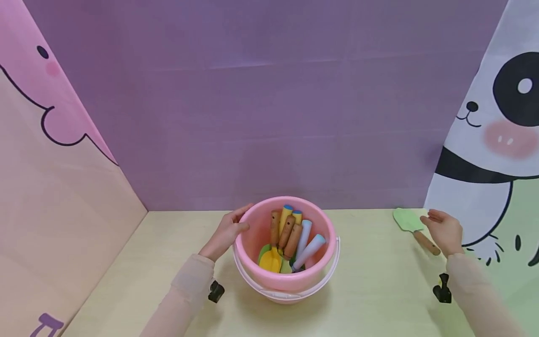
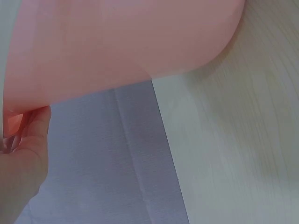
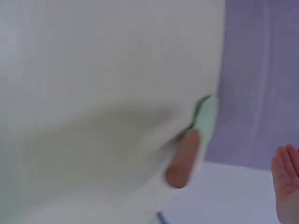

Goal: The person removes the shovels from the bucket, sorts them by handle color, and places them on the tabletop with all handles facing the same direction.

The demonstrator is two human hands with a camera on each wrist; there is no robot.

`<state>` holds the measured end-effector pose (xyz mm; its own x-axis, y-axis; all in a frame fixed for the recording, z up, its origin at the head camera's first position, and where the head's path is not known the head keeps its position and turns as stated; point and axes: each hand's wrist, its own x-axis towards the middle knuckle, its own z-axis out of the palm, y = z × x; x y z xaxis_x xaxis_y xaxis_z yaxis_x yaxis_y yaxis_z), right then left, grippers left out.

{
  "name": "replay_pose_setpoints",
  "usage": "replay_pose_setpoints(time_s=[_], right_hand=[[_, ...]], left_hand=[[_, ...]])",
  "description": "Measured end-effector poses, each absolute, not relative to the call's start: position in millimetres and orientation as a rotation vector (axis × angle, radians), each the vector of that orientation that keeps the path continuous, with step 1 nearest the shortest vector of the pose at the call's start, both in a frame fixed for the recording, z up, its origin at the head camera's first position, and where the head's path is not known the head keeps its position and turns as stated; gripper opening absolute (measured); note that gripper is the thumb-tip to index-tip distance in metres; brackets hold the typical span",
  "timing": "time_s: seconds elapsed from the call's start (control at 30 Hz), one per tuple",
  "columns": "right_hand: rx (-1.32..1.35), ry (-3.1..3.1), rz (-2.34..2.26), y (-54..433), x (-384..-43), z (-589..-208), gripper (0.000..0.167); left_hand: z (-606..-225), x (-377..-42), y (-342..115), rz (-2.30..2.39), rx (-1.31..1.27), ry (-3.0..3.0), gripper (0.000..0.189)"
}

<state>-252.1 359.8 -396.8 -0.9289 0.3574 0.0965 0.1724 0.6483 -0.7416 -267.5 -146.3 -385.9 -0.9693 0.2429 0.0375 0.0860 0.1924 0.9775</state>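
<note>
A pink bucket with a white handle stands on the table, holding several toy garden tools. My left hand grips its rim on the left side; the left wrist view shows the fingers at the bucket's edge. Inside lie a yellow shovel, brown wooden handles, light purple handles and yellow handles with blue ends. At the far right lies a light green spade with a wooden handle. My right hand hovers beside it, fingers loosely bent, holding nothing.
The pale wooden table meets a purple backdrop at the rear. A pink and cream panel stands on the left, and a panda-printed panel on the right, close to my right hand.
</note>
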Motion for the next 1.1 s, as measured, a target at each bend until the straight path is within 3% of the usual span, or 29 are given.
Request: replay_pose_setpoints(time_s=[0.53, 1.1], right_hand=[[0.318, -2.834, 1.039, 288.7, -260.5, -318.6, 0.041], [0.810, -2.796, 1.366, 183.1, -250.6, -325.3, 0.036]], left_hand=[[-384.3, -265.8, -145.1, 1.891, 0.310, 2.327, 0.058], [-386.2, -268.4, -147.6, 1.884, 0.327, 2.316, 0.058]])
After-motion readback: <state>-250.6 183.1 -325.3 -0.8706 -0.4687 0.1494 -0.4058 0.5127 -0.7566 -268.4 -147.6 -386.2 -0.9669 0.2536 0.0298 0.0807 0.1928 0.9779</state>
